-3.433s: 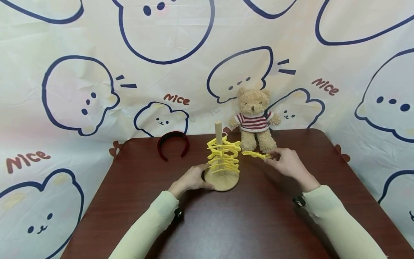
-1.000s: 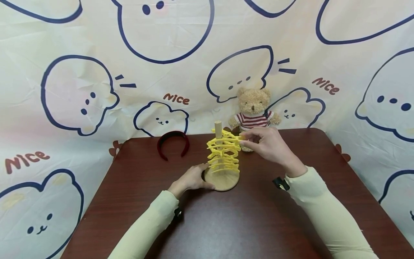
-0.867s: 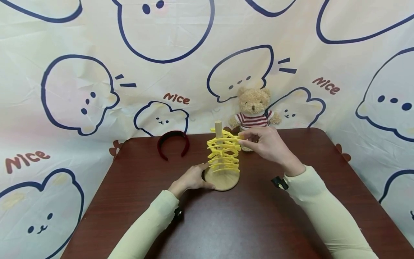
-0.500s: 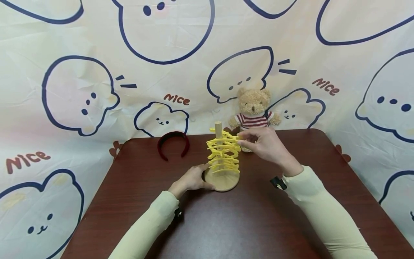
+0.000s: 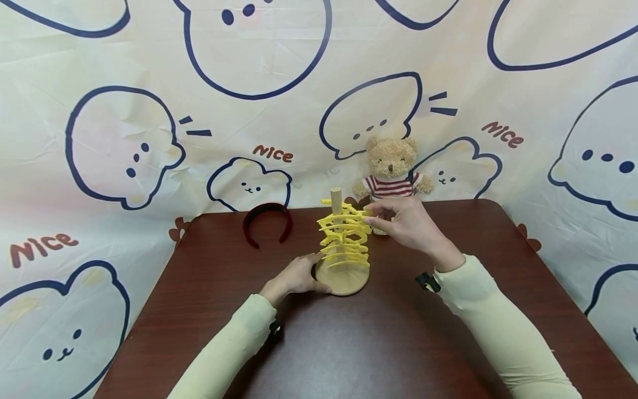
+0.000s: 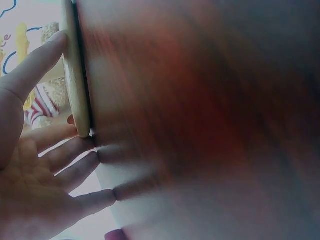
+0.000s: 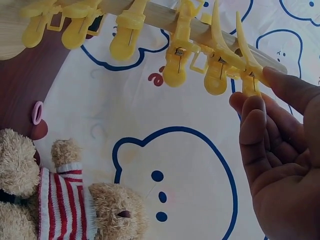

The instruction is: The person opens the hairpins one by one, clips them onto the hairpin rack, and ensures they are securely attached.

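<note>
A wooden stand (image 5: 344,281) with a round base and upright post stands mid-table. My left hand (image 5: 295,275) grips its base at the left, thumb on the near rim in the head view; the left wrist view shows the thumb and fingers at the rim. Several yellow hair clips (image 7: 175,65) hang along the post, their long arms crossing it. At the upper end, my right hand (image 5: 406,221) pinches the handle of the topmost hair clip (image 7: 250,82) between thumb and fingers. That clip's arms overlap the post in the right wrist view.
A teddy bear (image 5: 391,185) in a striped shirt sits behind the stand at the right, its legs mostly hidden by my right hand. A dark red headband (image 5: 247,224) lies back left on the brown table (image 5: 379,343). A pink ring (image 7: 37,113) lies near the table's back edge.
My right hand has brought a hair clip up and left from beside the bear's feet to the upper post, then edged slightly further left. My left hand stays at the base.
</note>
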Demonstrator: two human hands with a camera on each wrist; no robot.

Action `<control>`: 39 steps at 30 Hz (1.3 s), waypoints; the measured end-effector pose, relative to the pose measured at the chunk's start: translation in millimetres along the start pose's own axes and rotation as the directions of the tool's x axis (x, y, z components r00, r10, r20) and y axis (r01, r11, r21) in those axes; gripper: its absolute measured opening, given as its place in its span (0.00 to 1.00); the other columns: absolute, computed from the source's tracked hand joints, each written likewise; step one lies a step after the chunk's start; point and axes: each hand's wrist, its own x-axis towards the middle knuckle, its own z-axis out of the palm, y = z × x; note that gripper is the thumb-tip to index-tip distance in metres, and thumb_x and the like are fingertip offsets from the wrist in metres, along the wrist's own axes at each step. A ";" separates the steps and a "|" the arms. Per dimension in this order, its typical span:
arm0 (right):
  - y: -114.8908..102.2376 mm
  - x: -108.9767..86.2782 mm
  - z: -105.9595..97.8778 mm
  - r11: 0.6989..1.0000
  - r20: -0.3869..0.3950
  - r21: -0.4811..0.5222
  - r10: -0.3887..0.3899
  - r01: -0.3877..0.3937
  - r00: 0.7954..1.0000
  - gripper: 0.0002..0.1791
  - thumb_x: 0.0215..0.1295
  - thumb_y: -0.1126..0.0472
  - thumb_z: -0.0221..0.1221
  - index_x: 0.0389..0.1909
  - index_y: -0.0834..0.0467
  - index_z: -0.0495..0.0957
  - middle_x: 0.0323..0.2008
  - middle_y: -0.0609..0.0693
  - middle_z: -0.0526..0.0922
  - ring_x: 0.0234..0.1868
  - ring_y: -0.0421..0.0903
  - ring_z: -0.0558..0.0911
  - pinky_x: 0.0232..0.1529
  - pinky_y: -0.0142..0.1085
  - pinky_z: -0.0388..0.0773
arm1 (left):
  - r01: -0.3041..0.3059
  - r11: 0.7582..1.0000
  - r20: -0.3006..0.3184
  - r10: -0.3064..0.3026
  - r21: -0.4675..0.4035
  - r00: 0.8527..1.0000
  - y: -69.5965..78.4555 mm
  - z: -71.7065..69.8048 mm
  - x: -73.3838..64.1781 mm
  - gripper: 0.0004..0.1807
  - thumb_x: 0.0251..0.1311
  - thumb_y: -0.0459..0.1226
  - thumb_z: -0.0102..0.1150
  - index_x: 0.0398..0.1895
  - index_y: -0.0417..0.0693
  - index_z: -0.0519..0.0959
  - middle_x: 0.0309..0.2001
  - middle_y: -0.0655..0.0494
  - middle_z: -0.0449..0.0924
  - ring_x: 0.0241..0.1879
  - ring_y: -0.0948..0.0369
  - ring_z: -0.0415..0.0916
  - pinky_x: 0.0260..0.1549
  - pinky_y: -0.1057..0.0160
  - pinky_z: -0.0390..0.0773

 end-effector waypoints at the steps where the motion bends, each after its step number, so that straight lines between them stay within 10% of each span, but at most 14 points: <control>1: 0.2 0.2 0.3 1.000 -0.002 -0.003 -0.005 0.005 1.000 0.12 0.63 0.54 0.69 0.46 0.52 0.88 0.34 0.43 0.88 0.32 0.39 0.81 0.32 0.36 0.77 | -0.002 1.000 -0.002 0.002 0.002 1.000 0.0 0.1 -0.1 0.53 0.45 0.54 0.78 0.74 0.45 0.65 0.70 0.46 0.71 0.68 0.49 0.69 0.66 0.50 0.71; 39: 12.8 2.4 2.3 0.989 0.059 0.104 0.096 -0.102 0.994 0.17 0.61 0.45 0.68 0.48 0.46 0.85 0.36 0.44 0.86 0.33 0.43 0.80 0.33 0.38 0.78 | -0.015 1.000 -0.009 0.015 0.002 1.000 -2.5 1.2 0.0 0.54 0.45 0.55 0.78 0.74 0.44 0.65 0.69 0.46 0.71 0.68 0.49 0.70 0.66 0.50 0.71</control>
